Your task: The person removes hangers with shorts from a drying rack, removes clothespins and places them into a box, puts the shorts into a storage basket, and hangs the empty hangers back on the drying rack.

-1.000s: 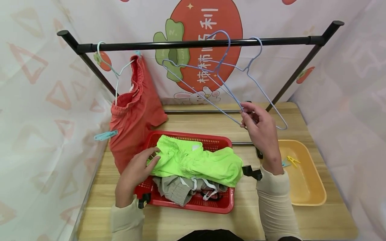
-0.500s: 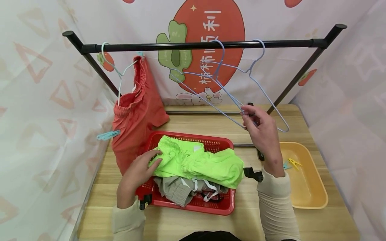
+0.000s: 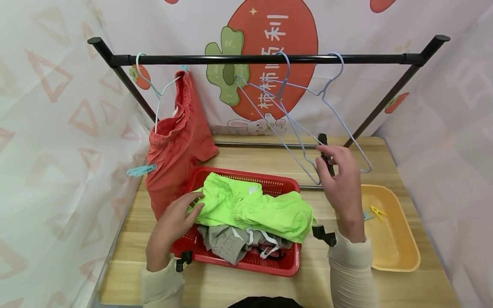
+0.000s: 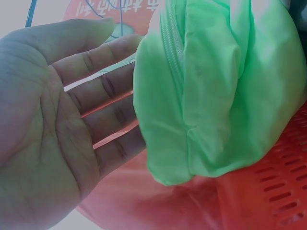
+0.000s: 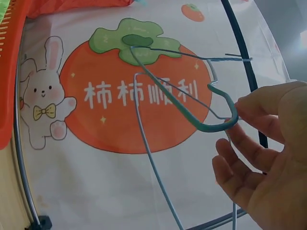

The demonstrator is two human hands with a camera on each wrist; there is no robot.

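Note:
A blue clothes hanger [image 3: 296,124] hangs by its hook from the black rod, turned at an angle. Just right of its lower end is my right hand [image 3: 343,188], its fingers apart and relaxed. In the right wrist view, the hanger's rounded end [image 5: 211,127] lies right at the thumb and index fingertips. My left hand [image 3: 173,220] is at the left end of the red basket [image 3: 246,268]. Its fingers reach out straight against bright green shorts [image 3: 265,211]; the left wrist view shows the fingertips hidden behind the green cloth [image 4: 206,105].
Red shorts [image 3: 181,141] hang at the left of the rod [image 3: 246,60] with a blue clip [image 3: 141,170]. A second blue hanger [image 3: 339,115] hangs on the right. Grey clothing [image 3: 223,244] lies in the basket. A yellow tray [image 3: 396,269] holds small clips [image 3: 378,212].
The blue hanger's hook has come down onto the rod and the hanger has swung. My right hand has let go of its end and moved slightly right and down. The left hand stays put.

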